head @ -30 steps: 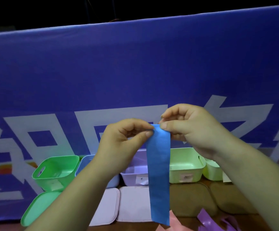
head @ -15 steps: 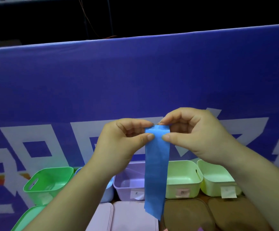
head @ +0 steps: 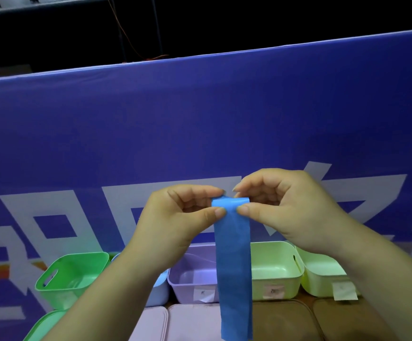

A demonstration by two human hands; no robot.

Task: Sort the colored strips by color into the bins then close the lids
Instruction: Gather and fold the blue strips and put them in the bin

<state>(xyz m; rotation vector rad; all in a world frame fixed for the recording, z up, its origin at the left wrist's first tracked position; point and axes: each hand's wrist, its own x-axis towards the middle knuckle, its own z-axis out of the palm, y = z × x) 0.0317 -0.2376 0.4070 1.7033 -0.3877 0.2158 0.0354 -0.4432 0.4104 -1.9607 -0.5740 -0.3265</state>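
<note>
Left hand (head: 175,217), right hand (head: 286,212) mid frame, each pinching top end of blue strip (head: 234,267); strip hangs down centre. Sorting looks barely begun. Green bin (head: 72,274), purple bin (head: 192,271), pale green bin (head: 274,262) look empty. Light blue bin (head: 160,291) mostly hidden behind left arm. Pink lid (head: 195,323) and other lids flat at bottom edge, none on.

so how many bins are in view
5 in a row, left to right: green bin, blue bin (partly hidden), lilac bin, pale green bin, yellow-green bin. Others may be hidden.
</note>
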